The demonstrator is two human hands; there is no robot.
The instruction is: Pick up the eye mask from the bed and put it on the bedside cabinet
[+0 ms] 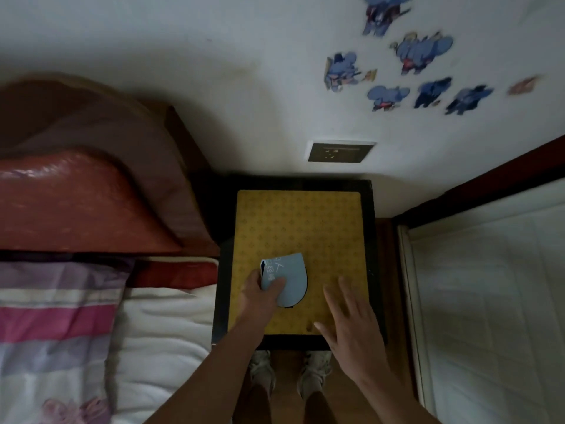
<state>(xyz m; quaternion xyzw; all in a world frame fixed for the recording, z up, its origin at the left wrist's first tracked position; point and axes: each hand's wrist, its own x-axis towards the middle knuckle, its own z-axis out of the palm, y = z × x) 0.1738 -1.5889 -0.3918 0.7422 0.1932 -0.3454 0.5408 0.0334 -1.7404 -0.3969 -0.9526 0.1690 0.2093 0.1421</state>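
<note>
Striped pink and purple bedding [58, 316] lies at the far left on the bed [165, 325], below a reddish headboard [70, 203]. Just right of it stands the bedside cabinet [368, 240], dark-framed with a yellow patterned top. Over that top the left hand [260, 296] pinches the folded light-blue eye mask [289, 278], thumb on its upper face. Farther right, the right hand [348, 325] hovers with fingers spread, holding nothing. Blue cartoon stickers [406, 68] dot the wall.
</note>
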